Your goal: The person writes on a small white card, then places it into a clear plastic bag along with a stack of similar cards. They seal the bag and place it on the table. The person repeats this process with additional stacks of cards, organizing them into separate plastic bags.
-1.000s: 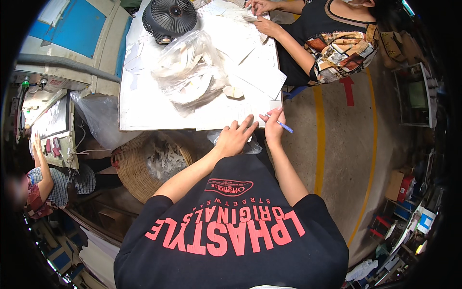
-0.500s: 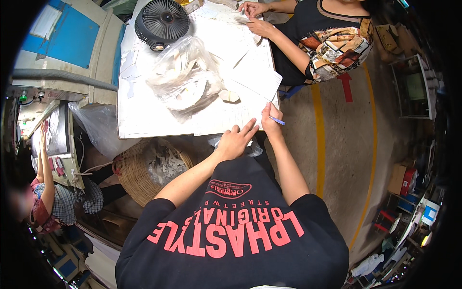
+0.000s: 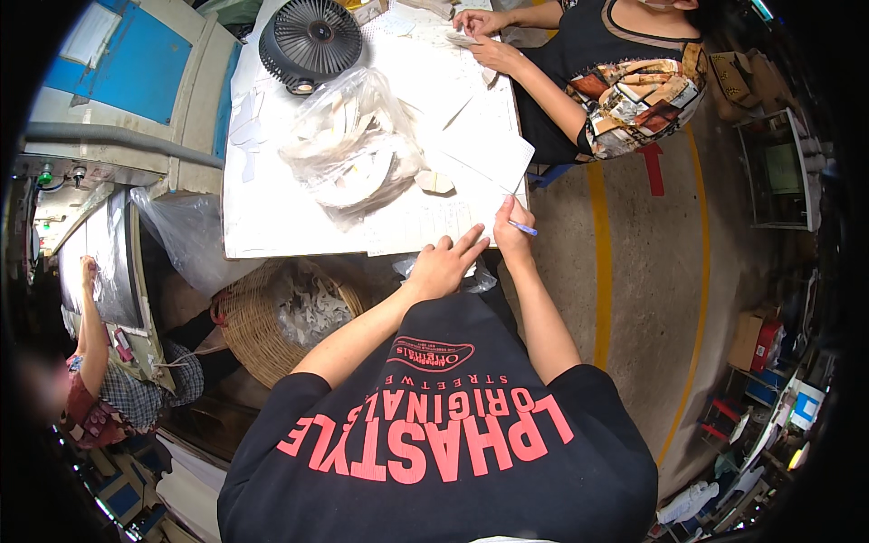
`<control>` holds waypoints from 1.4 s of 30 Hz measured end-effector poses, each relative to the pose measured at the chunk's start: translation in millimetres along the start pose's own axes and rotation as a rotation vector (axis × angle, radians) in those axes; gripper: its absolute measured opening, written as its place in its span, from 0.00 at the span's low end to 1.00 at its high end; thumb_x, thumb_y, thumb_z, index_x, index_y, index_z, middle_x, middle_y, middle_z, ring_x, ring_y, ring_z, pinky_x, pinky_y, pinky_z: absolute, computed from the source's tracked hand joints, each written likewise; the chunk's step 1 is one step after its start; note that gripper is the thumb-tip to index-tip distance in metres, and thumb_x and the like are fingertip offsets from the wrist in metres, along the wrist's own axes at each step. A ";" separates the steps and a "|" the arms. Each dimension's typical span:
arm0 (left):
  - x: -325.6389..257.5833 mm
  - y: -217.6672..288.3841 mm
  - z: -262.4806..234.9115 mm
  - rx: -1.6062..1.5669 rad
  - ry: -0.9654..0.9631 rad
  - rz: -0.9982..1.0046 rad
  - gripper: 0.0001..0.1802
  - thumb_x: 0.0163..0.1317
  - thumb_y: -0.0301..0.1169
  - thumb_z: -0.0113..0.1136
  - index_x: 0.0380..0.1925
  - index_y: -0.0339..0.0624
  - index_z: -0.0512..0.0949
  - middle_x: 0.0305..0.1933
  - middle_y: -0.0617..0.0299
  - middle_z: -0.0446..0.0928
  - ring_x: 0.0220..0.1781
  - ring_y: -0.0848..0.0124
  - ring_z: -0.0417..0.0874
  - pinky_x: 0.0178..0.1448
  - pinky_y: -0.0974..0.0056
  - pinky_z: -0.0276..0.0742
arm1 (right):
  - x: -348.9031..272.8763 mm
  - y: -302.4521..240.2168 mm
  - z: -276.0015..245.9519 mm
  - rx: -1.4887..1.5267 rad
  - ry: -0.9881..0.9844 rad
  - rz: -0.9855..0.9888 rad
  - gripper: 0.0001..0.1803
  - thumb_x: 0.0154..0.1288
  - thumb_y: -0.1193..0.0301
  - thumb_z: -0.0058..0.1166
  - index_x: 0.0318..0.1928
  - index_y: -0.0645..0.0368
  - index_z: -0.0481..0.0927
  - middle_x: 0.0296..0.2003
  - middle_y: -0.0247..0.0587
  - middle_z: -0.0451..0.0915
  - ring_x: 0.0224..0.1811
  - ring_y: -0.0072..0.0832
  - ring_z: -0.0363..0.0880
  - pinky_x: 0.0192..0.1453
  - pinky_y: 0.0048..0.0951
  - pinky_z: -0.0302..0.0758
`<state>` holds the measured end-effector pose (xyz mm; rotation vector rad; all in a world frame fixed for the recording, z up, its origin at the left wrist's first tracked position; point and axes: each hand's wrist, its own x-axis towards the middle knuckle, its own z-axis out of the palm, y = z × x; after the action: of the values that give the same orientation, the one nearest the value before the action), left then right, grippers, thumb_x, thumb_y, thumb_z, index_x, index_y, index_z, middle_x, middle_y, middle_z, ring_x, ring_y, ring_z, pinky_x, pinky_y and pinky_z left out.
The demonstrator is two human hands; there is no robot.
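My right hand is closed around a blue pen at the table's near right corner. Beside it, my left hand rests with fingers spread over the near edge, its fingertips on a sheet of paper with faint lines. Beyond my right hand lies another white sheet. A small banded bundle of pale cut pieces sits just past the lined paper. To its left is a clear plastic bag filled with pale pieces.
A black fan stands on the white table at the far left. Across the right side, a co-worker's hands hold pale pieces. Below the table's near edge is a wicker basket of scraps. Another person works at the left.
My hands stay almost in place, the right still around the pen. The view has shifted slightly. At the left, the other person's raised arm has come lower.
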<state>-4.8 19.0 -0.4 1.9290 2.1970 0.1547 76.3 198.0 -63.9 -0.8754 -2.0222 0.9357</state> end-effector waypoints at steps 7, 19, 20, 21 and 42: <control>-0.4 -4.3 -3.2 -0.018 -0.005 0.021 0.51 0.49 0.33 0.69 0.78 0.59 0.65 0.85 0.63 0.59 0.46 0.59 0.83 0.44 0.54 0.87 | 1.3 -2.7 -3.6 0.015 -0.029 0.020 0.16 0.80 0.69 0.48 0.34 0.65 0.80 0.25 0.61 0.80 0.28 0.60 0.81 0.31 0.52 0.74; -0.8 -10.7 -1.4 -0.030 0.044 0.045 0.53 0.45 0.29 0.69 0.78 0.58 0.65 0.82 0.61 0.63 0.44 0.60 0.83 0.42 0.57 0.87 | -8.8 -8.4 -1.8 0.085 0.023 0.091 0.16 0.81 0.70 0.47 0.35 0.65 0.80 0.24 0.60 0.79 0.27 0.58 0.81 0.31 0.51 0.74; -0.9 -11.3 -1.3 -0.022 0.038 0.044 0.53 0.45 0.29 0.70 0.78 0.58 0.65 0.82 0.61 0.63 0.44 0.60 0.83 0.41 0.57 0.87 | -10.9 -7.4 -0.5 0.100 0.002 0.056 0.15 0.81 0.70 0.47 0.35 0.65 0.80 0.24 0.60 0.79 0.26 0.58 0.80 0.30 0.51 0.73; -0.9 -11.8 -1.5 -0.014 0.032 0.044 0.53 0.45 0.29 0.70 0.78 0.58 0.65 0.82 0.61 0.63 0.44 0.60 0.83 0.41 0.57 0.87 | -11.6 -5.7 0.9 0.092 0.001 0.051 0.15 0.80 0.71 0.48 0.35 0.65 0.80 0.23 0.60 0.78 0.26 0.57 0.80 0.30 0.50 0.73; -0.3 -17.0 -5.2 -0.049 0.068 0.046 0.51 0.46 0.29 0.68 0.77 0.59 0.67 0.81 0.62 0.65 0.43 0.61 0.83 0.40 0.57 0.86 | -8.8 -6.2 5.1 -0.007 -0.037 0.045 0.14 0.79 0.69 0.49 0.35 0.63 0.81 0.25 0.59 0.80 0.28 0.57 0.81 0.31 0.50 0.75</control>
<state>-22.4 16.6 0.9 1.9771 2.1700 0.2832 74.8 186.1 -64.1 -0.9168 -2.0460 0.9773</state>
